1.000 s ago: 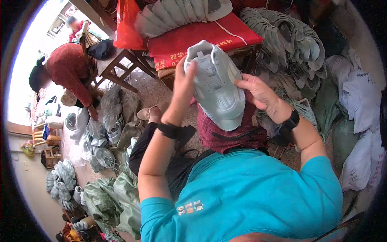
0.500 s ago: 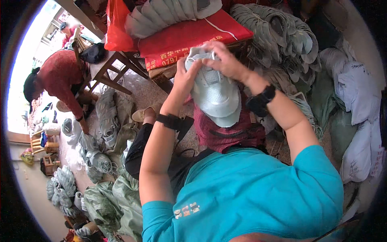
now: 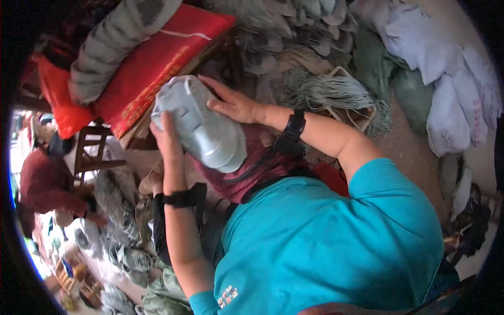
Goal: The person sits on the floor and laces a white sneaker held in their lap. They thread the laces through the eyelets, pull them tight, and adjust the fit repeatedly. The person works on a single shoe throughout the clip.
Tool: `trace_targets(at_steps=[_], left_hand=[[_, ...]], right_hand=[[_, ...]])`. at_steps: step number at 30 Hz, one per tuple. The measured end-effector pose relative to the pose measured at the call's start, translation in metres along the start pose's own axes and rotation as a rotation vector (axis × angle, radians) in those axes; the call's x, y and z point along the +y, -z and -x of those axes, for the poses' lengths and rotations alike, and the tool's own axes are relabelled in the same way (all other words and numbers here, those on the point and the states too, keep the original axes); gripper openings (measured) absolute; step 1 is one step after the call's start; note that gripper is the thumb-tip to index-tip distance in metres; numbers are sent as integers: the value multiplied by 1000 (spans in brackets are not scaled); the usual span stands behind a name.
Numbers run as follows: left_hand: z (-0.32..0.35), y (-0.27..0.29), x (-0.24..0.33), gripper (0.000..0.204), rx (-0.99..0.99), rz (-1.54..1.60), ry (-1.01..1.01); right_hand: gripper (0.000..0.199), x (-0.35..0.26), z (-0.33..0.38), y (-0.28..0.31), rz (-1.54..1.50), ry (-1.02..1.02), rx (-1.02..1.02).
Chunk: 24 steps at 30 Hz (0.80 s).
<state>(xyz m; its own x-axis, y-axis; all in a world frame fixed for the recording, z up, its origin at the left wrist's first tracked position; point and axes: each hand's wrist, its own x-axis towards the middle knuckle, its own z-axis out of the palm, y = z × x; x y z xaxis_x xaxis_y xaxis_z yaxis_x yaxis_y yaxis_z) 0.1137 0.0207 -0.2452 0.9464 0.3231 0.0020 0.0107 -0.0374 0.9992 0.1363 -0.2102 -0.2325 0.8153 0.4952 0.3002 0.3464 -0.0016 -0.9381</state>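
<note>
Near the pale shoe (image 3: 207,134), yellow-lettered red cover (image 3: 163,65).

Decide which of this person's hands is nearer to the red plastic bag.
Left. The left hand, holding the pale shoe at its left side, is right of the red plastic bag; the right hand, at the shoe's right side, is farther right.

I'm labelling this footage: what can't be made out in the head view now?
In the head view:
Pale shoe: underside, turned away from the camera.
Red plastic bag: contents, hidden by its sides.
Stack of grey pieces: top end, cut off by the upper edge.
Co-worker's hand: fingers, blurred.
</note>
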Motion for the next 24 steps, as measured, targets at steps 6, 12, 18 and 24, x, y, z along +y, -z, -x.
trace_targets(at_steps=[6,12,18,24], left_hand=[[4,-19,24,66,-91,-51,22],[11,-7,21,70,-26,-84,31],[9,-8,23,70,-61,-45,46],[14,-5,27,67,-58,-70,86]], right_hand=[[36,177,138,94,465,-550,390],[40,173,186,203,1461,-688,409],[38,187,189,240,1386,-947,342],[18,182,169,248,1521,-997,274]])
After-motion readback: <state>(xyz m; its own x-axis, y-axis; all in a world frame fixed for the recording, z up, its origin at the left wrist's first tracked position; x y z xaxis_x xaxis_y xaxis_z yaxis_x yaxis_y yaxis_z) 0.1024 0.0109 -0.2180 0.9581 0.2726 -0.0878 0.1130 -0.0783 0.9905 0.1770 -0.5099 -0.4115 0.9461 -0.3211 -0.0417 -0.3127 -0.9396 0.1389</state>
